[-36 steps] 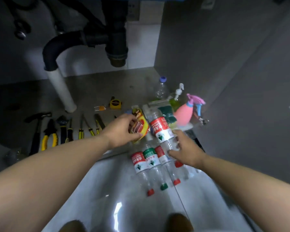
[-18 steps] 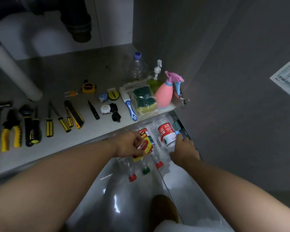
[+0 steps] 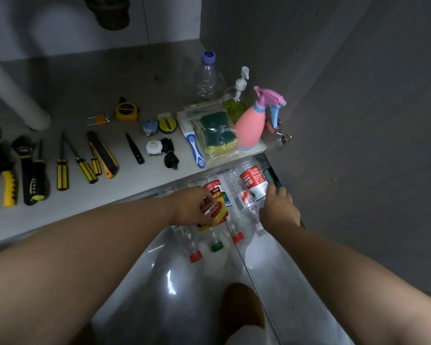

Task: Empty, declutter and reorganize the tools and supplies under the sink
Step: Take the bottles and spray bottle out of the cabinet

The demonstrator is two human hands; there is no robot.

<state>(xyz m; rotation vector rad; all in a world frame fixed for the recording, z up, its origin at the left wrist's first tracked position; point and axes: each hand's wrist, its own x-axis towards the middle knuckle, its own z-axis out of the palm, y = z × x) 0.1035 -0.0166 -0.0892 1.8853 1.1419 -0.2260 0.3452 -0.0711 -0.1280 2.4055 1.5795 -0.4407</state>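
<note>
The left hand (image 3: pixel 192 207) pinches a red and yellow packet (image 3: pixel 215 210) between curled fingers, holding it above a row of clear plastic bottles (image 3: pixel 210 239) lying on the glossy floor. The right hand (image 3: pixel 278 207) rests its loosely spread fingertips on one red-labelled bottle (image 3: pixel 253 181) at the row's right end. Just beyond, on the cabinet floor (image 3: pixel 85 202), sit a bagged green sponge (image 3: pixel 215 131), a pink spray bottle (image 3: pixel 250 125), and yellow-handled screwdrivers (image 3: pixel 79 165) and pliers (image 3: pixel 0 178) laid side by side.

red-and-white label on plastic bottle (image 3: pixel 253 181) with blurred white lettering, unreadable, no other text legible
</note>
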